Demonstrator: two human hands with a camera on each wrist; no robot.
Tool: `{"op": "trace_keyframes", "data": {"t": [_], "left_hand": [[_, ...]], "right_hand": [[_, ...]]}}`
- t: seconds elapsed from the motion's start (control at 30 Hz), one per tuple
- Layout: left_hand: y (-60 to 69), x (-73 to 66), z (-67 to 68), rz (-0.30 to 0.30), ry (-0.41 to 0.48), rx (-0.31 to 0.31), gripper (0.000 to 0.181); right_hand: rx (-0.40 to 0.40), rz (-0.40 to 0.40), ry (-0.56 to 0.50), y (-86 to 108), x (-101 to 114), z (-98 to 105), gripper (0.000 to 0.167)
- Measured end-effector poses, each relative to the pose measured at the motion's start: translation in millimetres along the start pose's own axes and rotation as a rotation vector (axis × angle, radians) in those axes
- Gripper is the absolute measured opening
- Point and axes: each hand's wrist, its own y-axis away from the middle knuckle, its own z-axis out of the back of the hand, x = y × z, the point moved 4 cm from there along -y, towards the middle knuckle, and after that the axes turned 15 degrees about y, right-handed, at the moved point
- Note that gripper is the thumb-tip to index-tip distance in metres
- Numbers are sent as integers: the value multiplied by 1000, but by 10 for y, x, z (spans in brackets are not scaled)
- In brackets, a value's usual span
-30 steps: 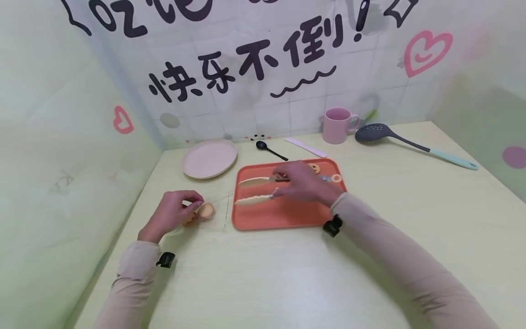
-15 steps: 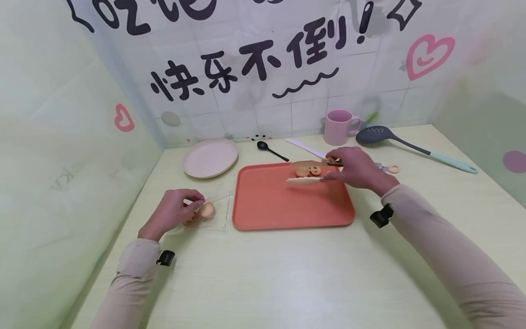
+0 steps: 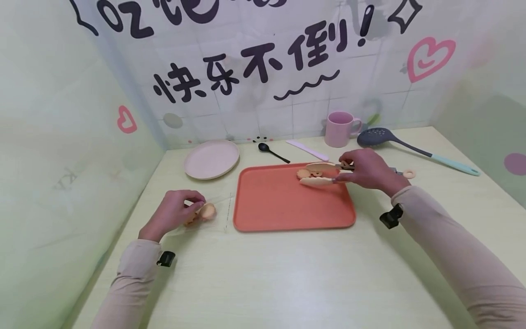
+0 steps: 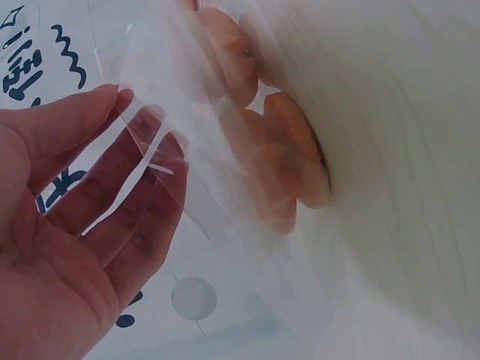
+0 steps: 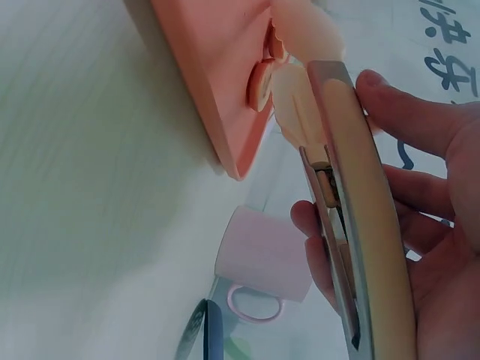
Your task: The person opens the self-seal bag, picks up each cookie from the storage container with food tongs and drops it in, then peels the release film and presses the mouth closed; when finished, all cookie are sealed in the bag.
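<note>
My left hand (image 3: 170, 212) pinches the edge of a clear plastic bag (image 3: 220, 219) at the table's left side. Inside the bag lie several round, tan cookies (image 4: 289, 150), seen through the film in the left wrist view. My right hand (image 3: 371, 169) grips a pair of tongs (image 5: 367, 217) with cream scalloped tips and metal arms. Their tips are spread over the back right of an orange tray (image 3: 283, 205), close to round cookies (image 3: 303, 174) lying there. One cookie is partly hidden by the tongs; whether the tips touch it I cannot tell.
Behind the tray lie a black spoon (image 3: 265, 147) and a pink knife (image 3: 308, 150). A pink plate (image 3: 211, 160) sits at back left. A pink mug (image 3: 339, 130) and a slotted spoon (image 3: 376, 137) with a mint handle are at back right, near the wall.
My right hand has carried the tongs from the tray's left and middle over to its back right, near the cookies. The left hand keeps its pinch on the bag in the same place.
</note>
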Motion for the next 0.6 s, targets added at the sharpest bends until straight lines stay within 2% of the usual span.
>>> {"op": "trace_keyframes", "data": {"t": [0.37,0.6], "left_hand": [[-1,-23,-5,12,0,0,10],[-14,-20,-12,2,-6,-1,10]], "right_hand": [[-51,59,-22,30,75,9,37],[-87,110,-52,27,242,18,34]]}}
